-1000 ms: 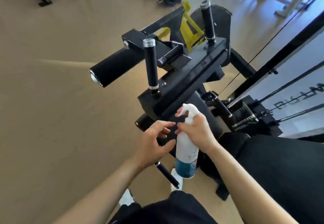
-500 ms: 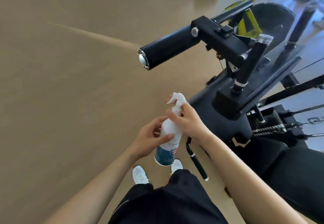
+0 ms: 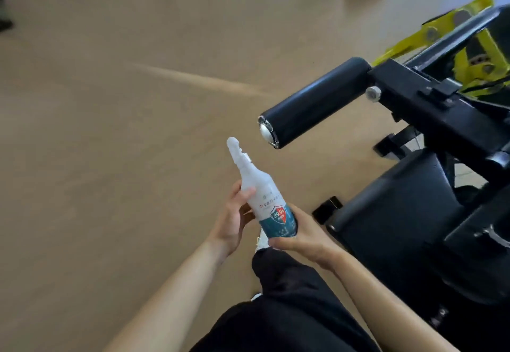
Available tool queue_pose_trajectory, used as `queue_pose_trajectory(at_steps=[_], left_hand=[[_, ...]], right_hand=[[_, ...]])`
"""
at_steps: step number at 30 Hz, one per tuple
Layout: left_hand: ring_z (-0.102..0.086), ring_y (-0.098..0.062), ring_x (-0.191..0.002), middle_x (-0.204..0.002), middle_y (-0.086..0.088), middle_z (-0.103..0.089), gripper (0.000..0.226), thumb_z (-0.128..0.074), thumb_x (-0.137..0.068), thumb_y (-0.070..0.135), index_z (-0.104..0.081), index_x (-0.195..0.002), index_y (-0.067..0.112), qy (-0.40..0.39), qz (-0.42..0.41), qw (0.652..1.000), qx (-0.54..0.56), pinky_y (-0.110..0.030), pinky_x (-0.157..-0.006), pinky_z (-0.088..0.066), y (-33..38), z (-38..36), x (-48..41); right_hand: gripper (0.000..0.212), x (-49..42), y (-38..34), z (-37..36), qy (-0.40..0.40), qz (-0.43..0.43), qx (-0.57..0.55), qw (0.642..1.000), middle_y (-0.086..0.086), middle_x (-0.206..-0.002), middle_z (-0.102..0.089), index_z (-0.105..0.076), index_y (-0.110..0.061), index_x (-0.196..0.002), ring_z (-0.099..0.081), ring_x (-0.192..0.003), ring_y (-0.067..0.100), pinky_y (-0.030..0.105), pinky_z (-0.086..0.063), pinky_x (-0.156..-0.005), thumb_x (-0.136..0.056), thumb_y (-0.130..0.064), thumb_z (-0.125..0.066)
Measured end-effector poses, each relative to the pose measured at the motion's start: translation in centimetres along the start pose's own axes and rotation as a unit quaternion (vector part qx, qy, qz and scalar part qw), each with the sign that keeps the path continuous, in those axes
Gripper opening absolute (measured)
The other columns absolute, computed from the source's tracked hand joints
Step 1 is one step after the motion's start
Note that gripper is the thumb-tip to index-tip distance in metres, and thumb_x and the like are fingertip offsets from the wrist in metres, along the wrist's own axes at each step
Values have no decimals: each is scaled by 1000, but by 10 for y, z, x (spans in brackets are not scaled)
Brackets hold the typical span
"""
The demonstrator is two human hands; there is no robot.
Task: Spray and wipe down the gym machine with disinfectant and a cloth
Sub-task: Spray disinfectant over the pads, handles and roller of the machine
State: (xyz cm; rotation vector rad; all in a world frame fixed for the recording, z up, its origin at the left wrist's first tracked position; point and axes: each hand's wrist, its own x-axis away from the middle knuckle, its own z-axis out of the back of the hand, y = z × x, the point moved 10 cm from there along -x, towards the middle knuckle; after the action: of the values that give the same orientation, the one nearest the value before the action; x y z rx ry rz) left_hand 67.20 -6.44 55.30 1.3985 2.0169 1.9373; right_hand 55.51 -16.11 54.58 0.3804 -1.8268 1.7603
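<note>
The spray bottle (image 3: 262, 202) sits at the centre of the frame, tilted, with its white trigger nozzle (image 3: 236, 153) up and to the left. Its body is white with a teal lower band and a red shield marked 99.9. The left hand (image 3: 234, 219) grips its shoulder and the right hand (image 3: 300, 235) cups its base. The gym machine (image 3: 441, 120) fills the right side: a black frame, a padded roller (image 3: 314, 103) with a silver end cap just above the bottle but apart from it, a black seat pad (image 3: 400, 213) at lower right, and yellow parts (image 3: 469, 48) at upper right.

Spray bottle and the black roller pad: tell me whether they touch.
Apart. The head view shows a strip of bare floor between the nozzle tip of the spray bottle and the end cap of the roller pad.
</note>
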Motion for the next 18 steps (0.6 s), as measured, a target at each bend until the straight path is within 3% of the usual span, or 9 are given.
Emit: queue_pose_trajectory(at_steps=[2,5,9,13,18], left_hand=[[-71,-21,-97,-118,-11,-69,58,-61,-83,55,-60,-133,26,13,6,1000,-9,-35,-76,-58,21,-1,-39],[-67,-17,-80,-106,-6,-65,78,-69,-70,59,-51,-136,21,84,15,996,14,-29,-62,-53,51,9,-99],[-62,-18,-77,-93,-2,-60,59,-74,-71,50,-52,-115,17,109,56,992,-27,-30,-67,-50,76,1,-168],[-66,-17,-80,-100,-5,-67,52,-77,-86,45,-58,-118,8,116,89,983,-115,-30,-70,-53,85,-15,-225],[-67,-17,-81,-98,-5,-73,37,-63,-99,42,-67,-105,6,47,114,965,-233,-35,-80,-54,90,-45,-297]], right_hand=[[60,-28,-14,18,18,11,5,1000,1,-111,-71,-60,-25,-124,-71,-100,21,45,-60,-91,-72,-19,-89],[58,-61,-27,44,24,12,-7,1000,-1,-109,-70,-60,-26,-122,-70,-99,20,43,-61,-90,-73,-18,-89],[61,-91,-36,75,63,3,-9,998,-3,-111,-68,-59,-30,-123,-69,-101,14,37,-61,-90,-72,-18,-91],[65,-111,-41,98,114,-11,0,993,-7,-111,-67,-56,-34,-123,-68,-97,4,22,-59,-79,-69,-28,-92],[72,-134,-43,117,193,-50,-4,980,-13,-110,-67,-52,-38,-125,-68,-98,3,26,-61,-81,-64,-41,-90]])
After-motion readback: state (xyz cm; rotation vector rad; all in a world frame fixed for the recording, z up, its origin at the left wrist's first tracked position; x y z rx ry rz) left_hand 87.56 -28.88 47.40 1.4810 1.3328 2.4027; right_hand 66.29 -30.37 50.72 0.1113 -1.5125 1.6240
